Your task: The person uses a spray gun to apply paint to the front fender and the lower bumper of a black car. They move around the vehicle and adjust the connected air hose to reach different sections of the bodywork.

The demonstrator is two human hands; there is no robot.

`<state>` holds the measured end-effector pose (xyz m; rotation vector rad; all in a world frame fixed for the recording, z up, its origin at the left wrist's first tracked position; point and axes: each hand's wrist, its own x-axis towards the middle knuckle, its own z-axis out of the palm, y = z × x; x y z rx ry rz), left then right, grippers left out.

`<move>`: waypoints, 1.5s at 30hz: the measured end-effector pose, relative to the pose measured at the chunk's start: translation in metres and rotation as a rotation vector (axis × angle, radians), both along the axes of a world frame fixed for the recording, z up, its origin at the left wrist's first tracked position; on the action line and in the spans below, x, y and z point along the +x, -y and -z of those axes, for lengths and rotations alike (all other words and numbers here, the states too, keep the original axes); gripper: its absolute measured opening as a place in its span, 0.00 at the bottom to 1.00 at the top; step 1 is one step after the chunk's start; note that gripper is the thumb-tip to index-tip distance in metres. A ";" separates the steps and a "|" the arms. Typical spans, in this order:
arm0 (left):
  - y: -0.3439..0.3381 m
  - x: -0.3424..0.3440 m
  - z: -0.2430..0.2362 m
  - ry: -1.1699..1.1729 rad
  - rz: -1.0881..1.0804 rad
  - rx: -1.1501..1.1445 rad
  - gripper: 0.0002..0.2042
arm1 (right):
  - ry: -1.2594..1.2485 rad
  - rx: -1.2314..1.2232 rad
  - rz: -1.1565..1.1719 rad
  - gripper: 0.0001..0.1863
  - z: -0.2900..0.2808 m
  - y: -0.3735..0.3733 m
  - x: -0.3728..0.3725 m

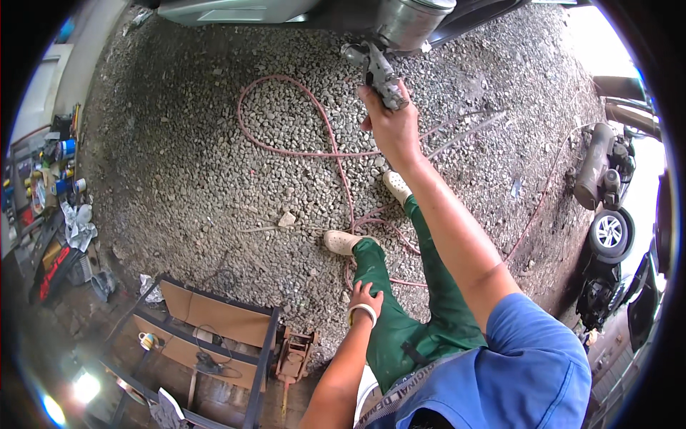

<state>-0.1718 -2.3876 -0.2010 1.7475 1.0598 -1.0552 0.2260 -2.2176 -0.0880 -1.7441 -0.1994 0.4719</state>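
over gravel (193, 157), spray gun (383, 75) gripped in right fingers (405, 91), cup (412, 27) beyond; left fingers (365, 290) spread on leg (395, 336)

A vehicle workshop — air compressor (593, 168), spray gun (384, 75), hose (307, 154), wheel (609, 234).

The short-sleeved shirt (500, 386) was blue with lettering (413, 386) near its lower edge, the trousers (396, 343) green, the clogs (341, 242) cream and perforated, the left wristband (364, 309) pale.

Spray gun (384, 77) ahead, hose (336, 154) on gravel (186, 179) — wheel (609, 233) right
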 end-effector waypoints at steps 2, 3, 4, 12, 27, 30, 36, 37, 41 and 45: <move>0.000 0.000 -0.002 -0.011 0.000 -0.002 0.29 | -0.004 -0.016 0.007 0.19 -0.001 0.011 0.007; 0.002 -0.007 0.004 0.028 -0.029 0.013 0.30 | 0.060 -0.079 0.034 0.19 -0.002 0.017 0.011; 0.003 -0.011 0.006 0.066 -0.051 0.024 0.31 | 0.122 -0.147 0.069 0.19 0.001 0.028 0.017; 0.000 -0.037 0.014 0.252 -0.293 0.087 0.33 | 0.100 -0.213 0.271 0.20 -0.014 0.093 0.065; -0.012 -0.119 -0.009 0.265 -0.687 0.182 0.28 | 0.082 -0.068 -0.019 0.21 -0.088 0.021 0.010; -0.015 -0.090 -0.038 0.276 -0.701 0.067 0.28 | 0.130 -0.107 -0.004 0.23 -0.096 0.053 0.025; -0.030 -0.113 -0.051 0.324 -0.893 0.081 0.27 | 0.229 -0.208 0.087 0.19 -0.101 0.086 0.072; -0.034 -0.094 -0.065 0.284 -0.916 0.044 0.26 | 0.256 -0.217 0.138 0.19 -0.095 0.106 0.085; -0.044 -0.071 -0.093 0.238 -0.936 0.017 0.25 | 0.312 -0.316 0.236 0.21 -0.106 0.139 0.113; -0.047 -0.093 -0.083 0.269 -0.873 0.092 0.25 | 0.083 -0.291 0.242 0.27 -0.129 0.120 0.099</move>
